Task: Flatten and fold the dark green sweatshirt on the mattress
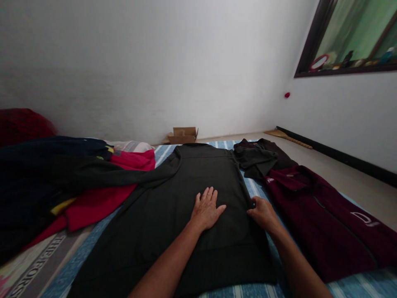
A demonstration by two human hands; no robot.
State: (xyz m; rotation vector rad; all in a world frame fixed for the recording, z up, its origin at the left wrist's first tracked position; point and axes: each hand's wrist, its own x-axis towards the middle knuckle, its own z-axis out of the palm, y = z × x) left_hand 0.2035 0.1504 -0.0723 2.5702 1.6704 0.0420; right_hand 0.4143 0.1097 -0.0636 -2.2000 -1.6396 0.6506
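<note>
Charcoal long-sleeved top [198,169]: spread at centre on the blue-striped sheet [254,188], collar end away from the person. Far left, a navy garment [25,178] overlaps a red garment [99,203]; the top's left-lying sleeve runs across both. Judged risk: a rightward pull would drag that sleeve and could disturb the pile. Left hand [207,211] lies palm-down on the top, fingers extended and slightly spread, gripping nothing. Too much pressure there, against a tug, would likely crease the cloth. Right hand [263,213] has thumb and forefinger pinching the top's right edge (a small hold, so it might slip). Maroon jacket [328,223] lies just beyond; a wide swing could ruck it.
</note>
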